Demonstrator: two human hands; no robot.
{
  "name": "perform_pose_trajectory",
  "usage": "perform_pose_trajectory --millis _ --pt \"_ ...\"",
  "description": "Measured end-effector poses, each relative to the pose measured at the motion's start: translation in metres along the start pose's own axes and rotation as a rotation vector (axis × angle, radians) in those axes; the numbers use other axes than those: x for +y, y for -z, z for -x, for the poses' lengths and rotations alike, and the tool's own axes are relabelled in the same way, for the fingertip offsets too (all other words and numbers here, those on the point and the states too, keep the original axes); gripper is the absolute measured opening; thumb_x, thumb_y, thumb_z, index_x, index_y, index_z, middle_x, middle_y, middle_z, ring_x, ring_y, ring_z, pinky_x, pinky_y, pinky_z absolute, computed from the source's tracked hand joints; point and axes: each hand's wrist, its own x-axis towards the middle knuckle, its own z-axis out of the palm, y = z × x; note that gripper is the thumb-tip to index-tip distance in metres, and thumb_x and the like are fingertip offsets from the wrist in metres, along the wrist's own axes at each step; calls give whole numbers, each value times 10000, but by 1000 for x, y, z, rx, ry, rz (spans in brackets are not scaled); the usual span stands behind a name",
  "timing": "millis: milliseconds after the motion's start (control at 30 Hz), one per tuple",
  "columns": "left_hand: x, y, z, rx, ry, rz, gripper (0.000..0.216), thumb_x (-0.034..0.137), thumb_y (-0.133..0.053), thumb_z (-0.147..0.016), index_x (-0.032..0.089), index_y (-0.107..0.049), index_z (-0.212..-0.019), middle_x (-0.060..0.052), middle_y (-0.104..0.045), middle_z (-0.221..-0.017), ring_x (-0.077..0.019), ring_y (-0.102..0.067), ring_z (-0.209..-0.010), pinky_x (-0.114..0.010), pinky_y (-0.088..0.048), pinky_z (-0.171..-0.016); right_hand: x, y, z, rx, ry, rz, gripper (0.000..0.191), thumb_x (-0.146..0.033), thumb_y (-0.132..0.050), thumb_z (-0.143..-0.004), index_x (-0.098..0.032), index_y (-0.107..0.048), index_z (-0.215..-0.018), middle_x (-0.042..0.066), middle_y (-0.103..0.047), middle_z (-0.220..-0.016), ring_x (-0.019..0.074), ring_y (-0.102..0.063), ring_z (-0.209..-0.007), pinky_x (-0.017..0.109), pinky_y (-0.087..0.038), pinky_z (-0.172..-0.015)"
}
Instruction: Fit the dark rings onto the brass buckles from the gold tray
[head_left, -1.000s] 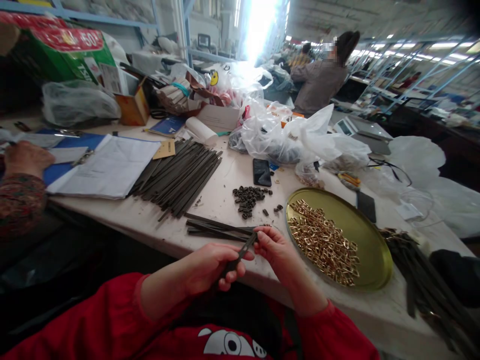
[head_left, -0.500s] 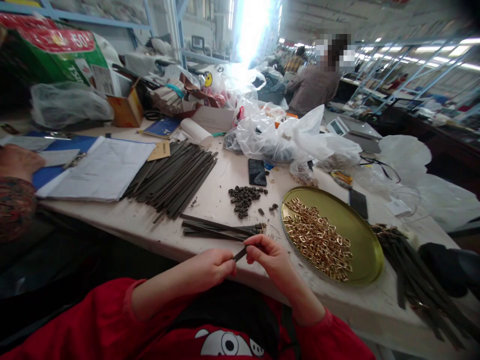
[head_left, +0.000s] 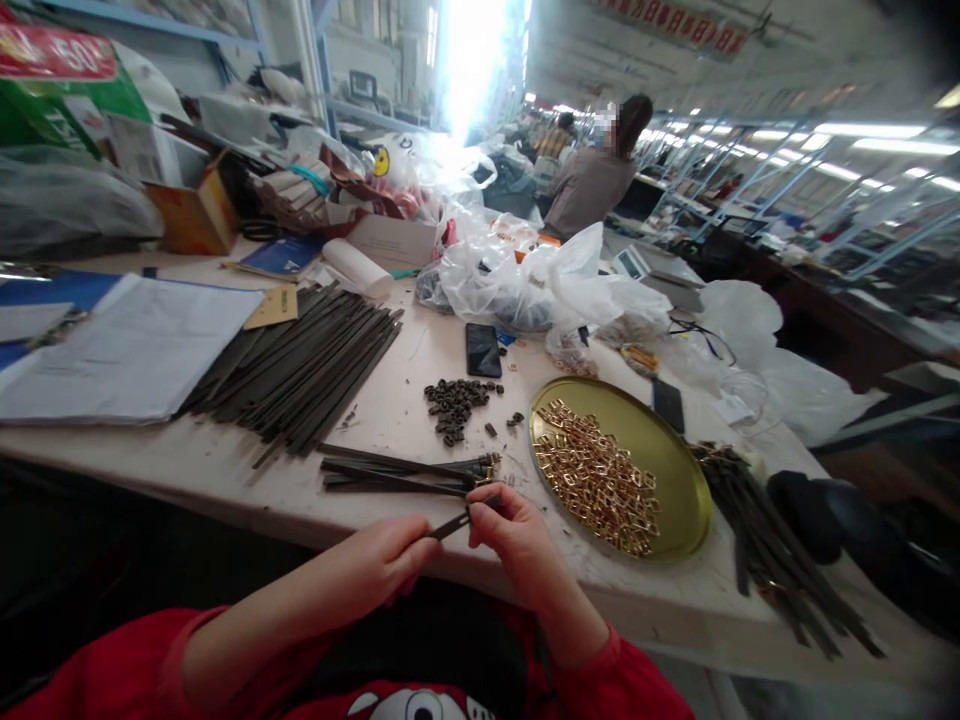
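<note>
My left hand (head_left: 394, 555) is closed on a narrow dark strap (head_left: 448, 527) just off the table's front edge. A slot shows in the strap's short visible stretch. With thumb and fingers, my right hand (head_left: 510, 535) pinches the strap's other part; whether a buckle sits under the fingertips I cannot make out. Behind my hands, several dark straps (head_left: 390, 470) lie in a small bundle, gold buckles at their right end. Beyond them is a pile of small dark loops (head_left: 454, 405). To the right, a round gold tray (head_left: 679, 490) holds a heap of gold buckles (head_left: 600, 480).
A large stack of dark straps (head_left: 300, 370) lies left, beside white papers (head_left: 127, 345). A phone (head_left: 483, 350) and plastic bags (head_left: 525, 280) stand farther back. Straps with buckles (head_left: 765, 540) overhang the table's right front edge. A person (head_left: 592, 185) is in the background.
My hands have moved slightly apart, and more of the strap shows between them. The view has swung right; another person's hand at the left has gone out of view.
</note>
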Motion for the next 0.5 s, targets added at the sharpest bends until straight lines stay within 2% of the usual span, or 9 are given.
perform_pose_trajectory --millis 100,167,233,300,367,433,467,500 --pt "-6 -1 -5 94 -68 -35 326 400 -331 -862 170 -521 -733 4 -535 -684 -145 -487 -648 -229 -377 -608 6 -2 -1 39 12 -85 247 -317 -724 -629 -174 -580 -770 -69 -546 -524 79 -496 -469 219 -398 -523" --pt "-10 -5 -10 108 -111 17 328 406 -332 -863 170 -520 -736 2 -540 -684 -139 -493 -645 -220 -381 -600 14 -9 -1 43 5 -62 273 -341 -729 -614 -174 -576 -766 -58 -553 -559 93 -508 -486 230 -407 -518" --pt "-12 -9 -17 73 -63 118 351 452 -314 -861 169 -518 -826 23 -507 -617 -118 -468 -532 -204 -358 -506 21 -14 0 51 54 29 270 -347 -725 -617 -179 -575 -767 -43 -565 -611 105 -520 -534 234 -415 -534" --pt "-12 -10 -24 55 7 207 403 500 -322 -845 166 -489 -997 43 -489 -589 -102 -416 -439 -198 -312 -433 20 -11 -1 -9 111 128 256 -358 -684 -670 -190 -577 -832 -26 -577 -681 112 -532 -580 237 -429 -556" --pt "-8 -7 -30 93 -14 254 431 500 -385 -814 175 -470 -1085 27 -535 -665 -109 -451 -502 -203 -343 -483 8 4 -5 -109 146 253 280 -384 -582 -764 -200 -546 -971 -8 -589 -745 120 -551 -602 245 -448 -562" --pt "-3 -2 -37 149 -52 273 374 471 -451 -772 174 -535 -982 15 -551 -718 -122 -472 -609 -210 -367 -573 -12 30 -17 -82 197 578 276 -386 -458 -842 -194 -516 -1031 5 -599 -756 127 -568 -603 244 -457 -550" --pt "-1 0 -40 167 -43 286 341 462 -467 -750 170 -553 -903 23 -533 -689 -120 -459 -615 -210 -361 -580 -24 45 -26 27 248 848 244 -352 -413 -868 -183 -537 -992 16 -605 -759 129 -575 -620 239 -454 -559" --pt "0 2 -44 175 -15 304 319 460 -471 -732 168 -548 -836 39 -492 -625 -113 -431 -580 -206 -344 -553 -35 61 -36 215 288 1211 215 -329 -405 -872 -189 -562 -917 17 -608 -750 133 -580 -643 241 -452 -589"
